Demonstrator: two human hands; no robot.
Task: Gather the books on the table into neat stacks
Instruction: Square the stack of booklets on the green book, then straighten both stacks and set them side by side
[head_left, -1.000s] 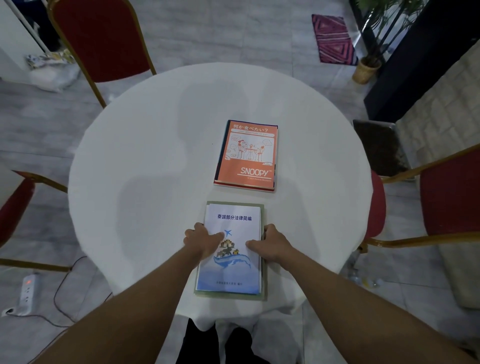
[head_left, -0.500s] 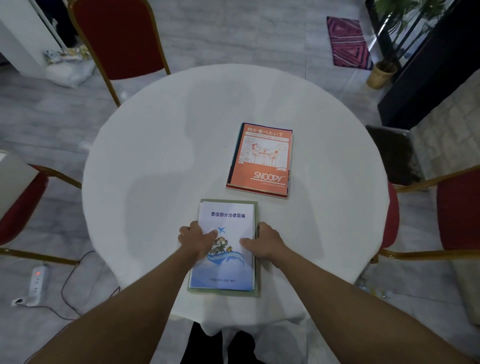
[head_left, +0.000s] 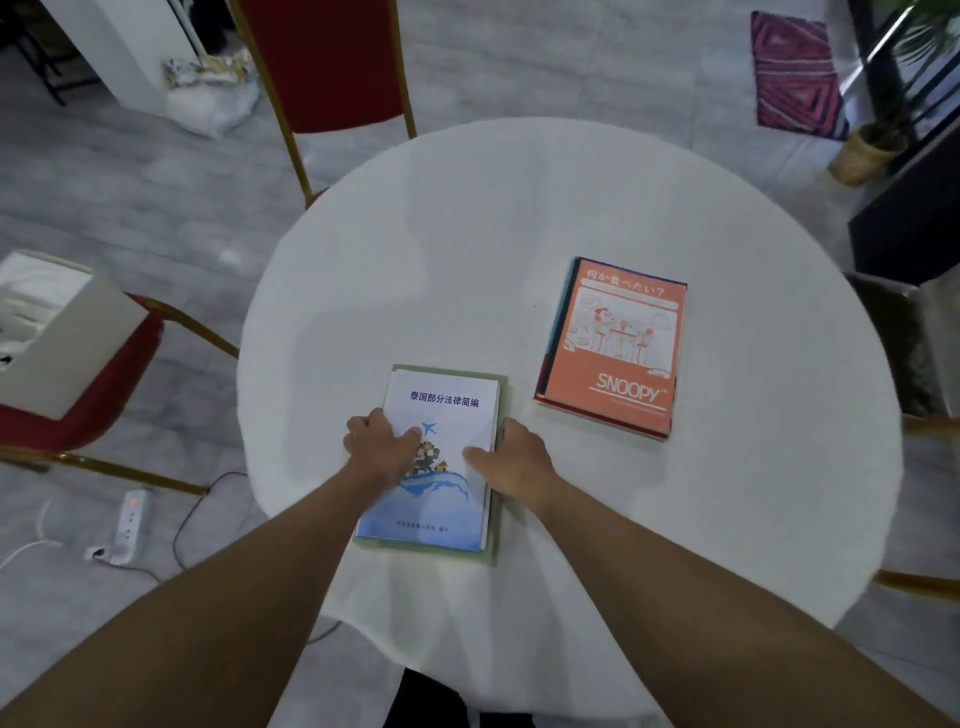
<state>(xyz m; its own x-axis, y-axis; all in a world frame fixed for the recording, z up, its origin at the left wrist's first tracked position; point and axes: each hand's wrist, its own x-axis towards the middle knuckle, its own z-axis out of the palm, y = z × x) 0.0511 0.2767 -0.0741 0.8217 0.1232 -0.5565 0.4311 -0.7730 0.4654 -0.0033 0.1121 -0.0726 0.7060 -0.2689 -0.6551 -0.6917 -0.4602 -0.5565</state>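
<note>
A white and blue booklet (head_left: 447, 410) with a plane and whale picture lies on a green book (head_left: 500, 387) near the front edge of the round white table (head_left: 467, 249). My left hand (head_left: 382, 447) grips the stack's left edge, thumb on the cover. My right hand (head_left: 514, 460) grips its right edge, thumb on top. To the right, farther back, an orange SNOOPY book (head_left: 618, 343) tops a second stack, squared up over a dark blue and a red book.
A red chair (head_left: 322, 57) stands behind the table, another at left (head_left: 78, 415) bears a white box (head_left: 57, 332), a third at right (head_left: 924, 426). A power strip (head_left: 127, 525) with cables lies on the floor at left. A potted plant (head_left: 867, 150) is at far right.
My view has swung left, so the table and books sit farther right in frame. Both hands keep hold of the near stack, which looks slightly turned and closer to the table's left.
</note>
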